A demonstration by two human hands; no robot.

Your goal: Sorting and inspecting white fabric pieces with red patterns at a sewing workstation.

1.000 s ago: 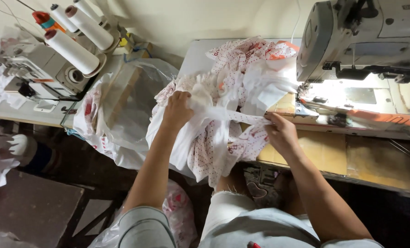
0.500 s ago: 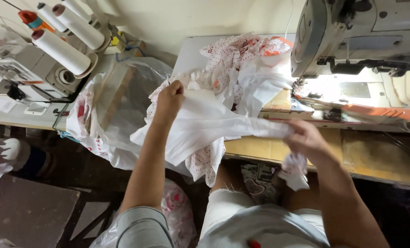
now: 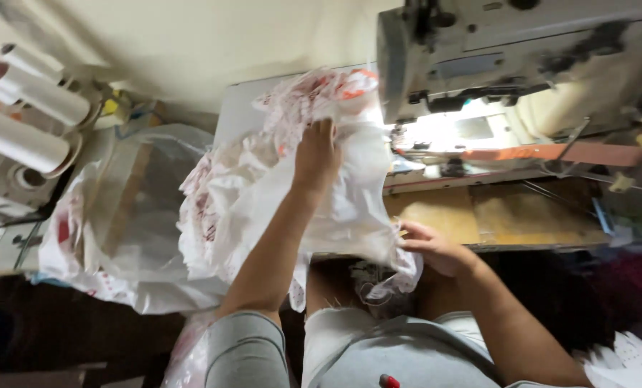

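Note:
A bunch of white fabric with red print hangs over the left end of the wooden sewing table. My left hand lies high on the cloth, fingers closed into its upper part near the sewing machine. My right hand pinches the lower right corner of the same cloth at the table's front edge, above my lap. A plain white piece stretches between the two hands.
A grey industrial sewing machine with a lit needle area stands on the table at right. A large clear plastic bag holding more cloth sits at left. White thread cones stand at far left on another machine.
My left hand has moved up and toward the sewing machine with the cloth. My right hand has dropped lower, to the table's front edge, still gripping the cloth. The view has shifted right.

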